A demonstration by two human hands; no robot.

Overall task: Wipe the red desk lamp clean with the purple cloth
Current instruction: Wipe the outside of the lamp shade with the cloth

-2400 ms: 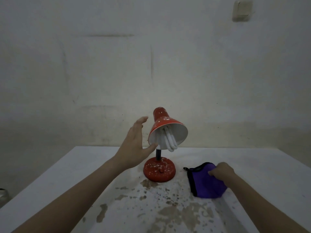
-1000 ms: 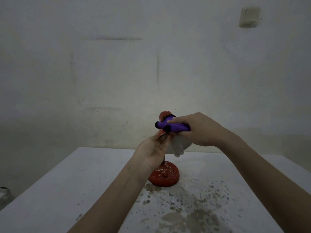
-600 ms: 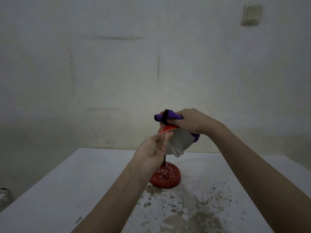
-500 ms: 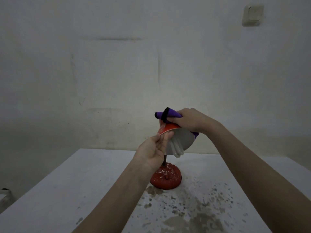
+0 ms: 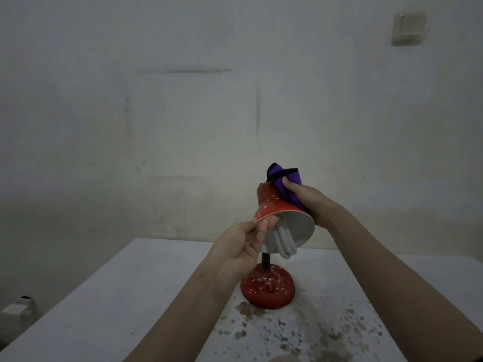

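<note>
The red desk lamp [image 5: 268, 205] stands on the white table, its round base [image 5: 268, 292] speckled with white dust. Its shade tilts toward me and a white coiled bulb [image 5: 285, 242] shows inside. My left hand [image 5: 241, 245] pinches the shade's lower left rim between thumb and fingers. My right hand [image 5: 309, 203] grips the bunched purple cloth [image 5: 286, 178], black-edged, against the upper right side of the shade. The cloth covers part of the shade's top.
The white table [image 5: 130, 296] has flaking dark stains [image 5: 300, 333] in front of the lamp base. A bare wall stands right behind it, with a switch plate [image 5: 407, 28] high on the right. A pale object [image 5: 15, 308] sits low beyond the table's left edge.
My right hand lifted the cloth off the table onto the shade, then slid from its top round to the right side, baring the red crown. My left hand took hold of the rim.
</note>
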